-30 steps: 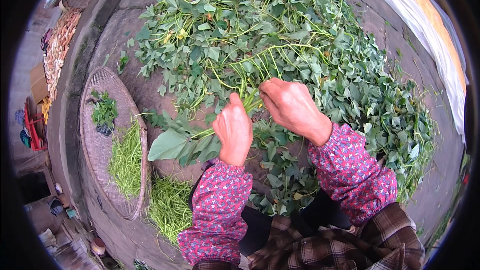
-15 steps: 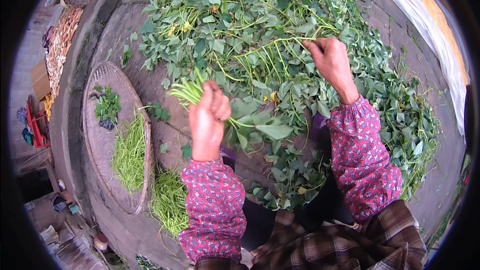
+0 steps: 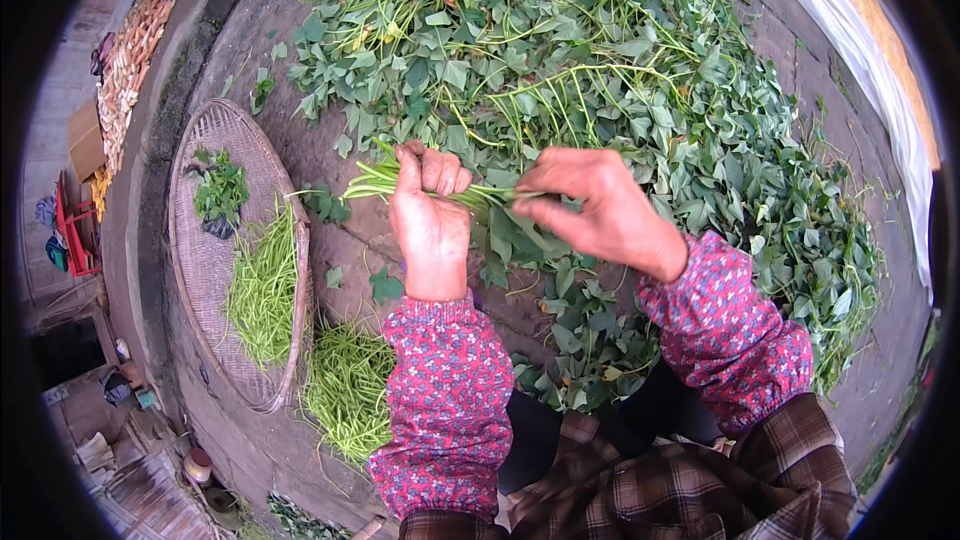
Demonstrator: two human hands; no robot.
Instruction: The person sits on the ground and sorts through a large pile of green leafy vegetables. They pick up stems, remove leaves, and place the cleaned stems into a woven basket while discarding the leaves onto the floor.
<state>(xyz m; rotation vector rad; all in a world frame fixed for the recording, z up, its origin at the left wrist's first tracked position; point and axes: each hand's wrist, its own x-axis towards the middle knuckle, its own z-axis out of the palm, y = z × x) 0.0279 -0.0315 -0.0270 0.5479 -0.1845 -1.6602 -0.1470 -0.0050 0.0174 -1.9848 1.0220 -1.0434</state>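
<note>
While the left hand (image 3: 435, 230) stands to the right of the woven tray (image 3: 205, 265), its fingers curled tight around a bundle of green stems (image 3: 372, 181), the right hand (image 3: 605, 205) is at the bundle's other end, farther from the tray, where broad leaves (image 3: 512, 240) hang below. Thumb and fingers there come close together, but slight blur leaves it unclear whether they grip anything. The stem ends nearer the tray show bare, so this handful looks only part finished. Below the hands, well to the right of the tray, lies a looser patch of leaves (image 3: 580, 340). Just beside the tray's lower right rim is a heap of leafless stems (image 3: 345, 390), and more slender stems (image 3: 263, 290) lie on the tray itself, near a small leafy bunch (image 3: 220, 190); together these seem to be the part already done. Up and to the right of the tray spreads a far larger leafy pile (image 3: 620, 30), with one long stalk (image 3: 580, 75) on it mostly bare of leaves, so much appears left. Farther off, beyond the tray's left side, is a red chair-like object (image 3: 75, 230).
</note>
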